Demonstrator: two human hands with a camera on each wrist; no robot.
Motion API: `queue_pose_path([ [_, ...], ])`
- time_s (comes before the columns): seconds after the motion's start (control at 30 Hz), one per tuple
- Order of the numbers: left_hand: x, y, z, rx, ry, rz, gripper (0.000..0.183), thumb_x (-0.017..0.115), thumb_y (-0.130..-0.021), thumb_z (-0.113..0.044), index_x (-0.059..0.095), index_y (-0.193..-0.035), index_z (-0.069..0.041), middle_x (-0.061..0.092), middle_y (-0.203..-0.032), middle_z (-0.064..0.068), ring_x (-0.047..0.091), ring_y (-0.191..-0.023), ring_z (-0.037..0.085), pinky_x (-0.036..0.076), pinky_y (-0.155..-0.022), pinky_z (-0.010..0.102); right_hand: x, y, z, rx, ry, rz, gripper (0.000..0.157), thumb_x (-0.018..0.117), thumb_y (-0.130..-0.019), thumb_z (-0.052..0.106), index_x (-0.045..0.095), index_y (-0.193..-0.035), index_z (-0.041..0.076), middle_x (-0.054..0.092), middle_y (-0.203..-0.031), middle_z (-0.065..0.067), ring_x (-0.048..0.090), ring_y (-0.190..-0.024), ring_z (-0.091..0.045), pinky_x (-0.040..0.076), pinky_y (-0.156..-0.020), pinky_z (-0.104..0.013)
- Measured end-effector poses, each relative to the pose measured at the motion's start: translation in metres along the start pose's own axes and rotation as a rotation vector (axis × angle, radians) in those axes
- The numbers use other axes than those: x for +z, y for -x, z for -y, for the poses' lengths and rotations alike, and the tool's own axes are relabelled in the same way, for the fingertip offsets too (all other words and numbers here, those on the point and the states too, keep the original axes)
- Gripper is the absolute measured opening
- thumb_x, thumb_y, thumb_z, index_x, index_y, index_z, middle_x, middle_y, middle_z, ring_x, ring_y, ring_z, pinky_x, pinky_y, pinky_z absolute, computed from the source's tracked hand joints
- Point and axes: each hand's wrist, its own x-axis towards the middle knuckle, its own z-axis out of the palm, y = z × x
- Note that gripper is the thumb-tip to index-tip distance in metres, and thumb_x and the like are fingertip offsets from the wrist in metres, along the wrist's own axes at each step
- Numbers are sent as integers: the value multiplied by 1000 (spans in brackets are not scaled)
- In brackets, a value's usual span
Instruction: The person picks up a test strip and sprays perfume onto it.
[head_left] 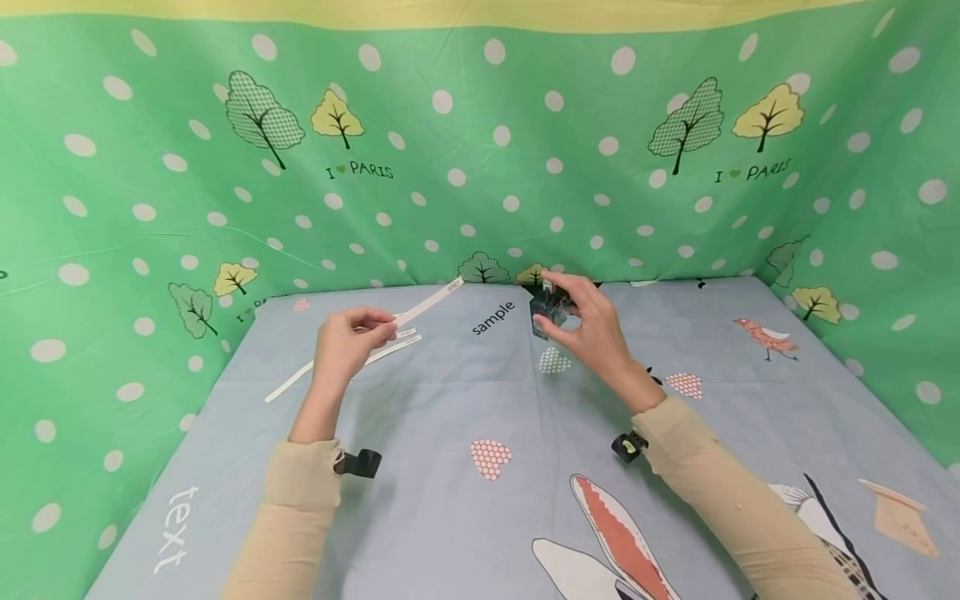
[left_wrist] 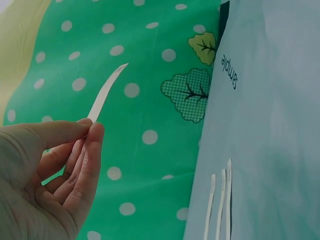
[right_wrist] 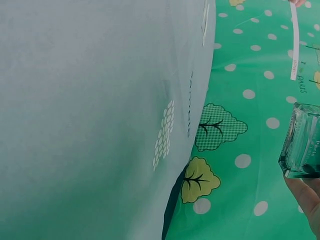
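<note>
My left hand [head_left: 347, 343] pinches a white paper test strip [left_wrist: 102, 97] between thumb and fingertips, raised above the table. The strip bends slightly and has small print at its free end, which points toward the bottle side in the head view. In my right hand [head_left: 596, 325] is a clear, dark-tinted glass perfume bottle [right_wrist: 303, 142], gripped with the thumb low and the index finger over its top. A gap separates bottle and strip. Below the left hand, more paper strips [left_wrist: 229, 200] lie side by side on the cloth, partly hidden by that hand in the head view.
A grey-blue printed cloth [head_left: 427, 417] covers the table. Behind it and along the sides hangs a green dotted curtain [head_left: 420, 133], close to the table's far edge. Small black cameras [head_left: 363, 463] are strapped on both wrists.
</note>
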Motion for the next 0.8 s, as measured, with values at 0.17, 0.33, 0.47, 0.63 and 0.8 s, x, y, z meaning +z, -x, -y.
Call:
queue_pose_path([
  [0.17,-2,-1,5,3,8,-4,23,71,-92,-16,74,-107,0,73,-99,20,75,-87,24,58,-71,15,0,1,0,2,-4,0,60,82,-82,15,58,-136,10,63,-127,-14,64,-111,-29,61,-79,-35],
  [0.33,-4,0,9,-9,25,-9,23,72,-91,-16,74,-107,0,74,-97,18,73,-76,7,58,-70,14,0,1,0,2,0,-2,60,83,-81,15,58,-136,10,63,-127,-14,63,-112,-29,61,-79,-36],
  [0.47,-5,0,12,-7,29,-12,23,72,-91,-16,74,-107,0,75,-95,17,67,-69,-6,57,-69,13,0,2,-1,1,0,-4,61,83,-81,15,58,-137,11,62,-128,-14,63,-112,-29,61,-79,-37],
  [0.63,-7,0,17,-16,13,-14,24,73,-91,-18,74,-107,0,75,-96,17,66,-67,-8,57,-69,13,1,3,-1,8,-2,-4,61,83,-81,15,58,-137,13,63,-128,-13,63,-113,-29,61,-80,-36],
  [0.8,-10,1,18,-23,0,-18,24,72,-91,-18,74,-107,0,74,-97,19,65,-68,-8,58,-70,14,1,3,-1,14,-6,-1,60,82,-82,16,58,-137,12,63,-128,-12,63,-115,-28,61,-81,-36],
])
